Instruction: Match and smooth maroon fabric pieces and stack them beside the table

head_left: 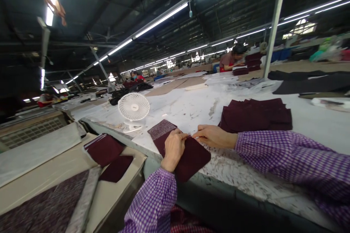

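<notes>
A dark maroon fabric piece [194, 158] lies at the table's near edge, one corner hanging over it. My left hand [173, 148] is closed on its upper side, thumb and fingers pinched together near the middle of the far edge. Just to the right, my right hand [214, 136] is closed in a pinch at that same edge; whatever is between its fingertips is too small to make out. Beneath the maroon cloth, a speckled grey-purple fabric piece [163, 127] sticks out at the upper left.
Right of my hands lies a stack of maroon fabric pieces [254, 114]. A small white fan [133, 107] stands on the white-covered table [180, 103]. On a lower surface at left are folded maroon pieces [105, 149] and speckled cloth [49, 204]. A co-worker [231, 60] is farther back.
</notes>
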The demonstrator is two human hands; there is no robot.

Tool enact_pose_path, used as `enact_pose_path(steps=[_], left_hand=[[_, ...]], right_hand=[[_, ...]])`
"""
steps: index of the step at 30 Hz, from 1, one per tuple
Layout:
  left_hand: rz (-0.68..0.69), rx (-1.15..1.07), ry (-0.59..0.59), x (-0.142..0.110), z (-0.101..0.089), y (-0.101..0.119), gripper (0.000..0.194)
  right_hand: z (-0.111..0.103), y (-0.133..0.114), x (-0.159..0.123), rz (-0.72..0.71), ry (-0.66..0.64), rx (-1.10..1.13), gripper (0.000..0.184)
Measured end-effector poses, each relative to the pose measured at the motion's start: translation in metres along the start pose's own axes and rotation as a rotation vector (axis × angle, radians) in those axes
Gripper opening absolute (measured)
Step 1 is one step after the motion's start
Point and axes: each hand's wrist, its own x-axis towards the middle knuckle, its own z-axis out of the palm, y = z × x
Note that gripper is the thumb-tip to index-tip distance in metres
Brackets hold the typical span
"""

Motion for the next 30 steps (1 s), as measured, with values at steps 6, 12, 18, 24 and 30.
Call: enact_pose_path(steps=[6, 12, 18, 24, 30], left_hand=[[0.143, 0.165, -0.018, -0.003, 0.000, 0.003, 0.031], [0.183, 0.237, -0.042, -0.002, 0.002, 0.003, 0.031], [0.151, 0.213, -0.046, 0.000, 0.002, 0.005, 0.030], [0.107, -0.032, -0.022, -0.016, -0.019, -0.029, 0.022], [0.178, -0.056, 0.069, -0.042, -0.033, -0.060, 0.025]], right_hand=[[0.003, 0.002, -0.001, -0.006, -0.001, -0.005, 0.024], [0.008, -0.004, 0.003, -0.013, 0.167, 0.042, 0.034], [0.011, -0.013, 0.008, -0.064, 0.090, 0.002, 0.028], [0.011, -0.009, 0.015, -0.113, 0.036, -0.058, 0.032], [-0.001, -0.015, 0.021, -0.081, -0.099, -0.147, 0.037]])
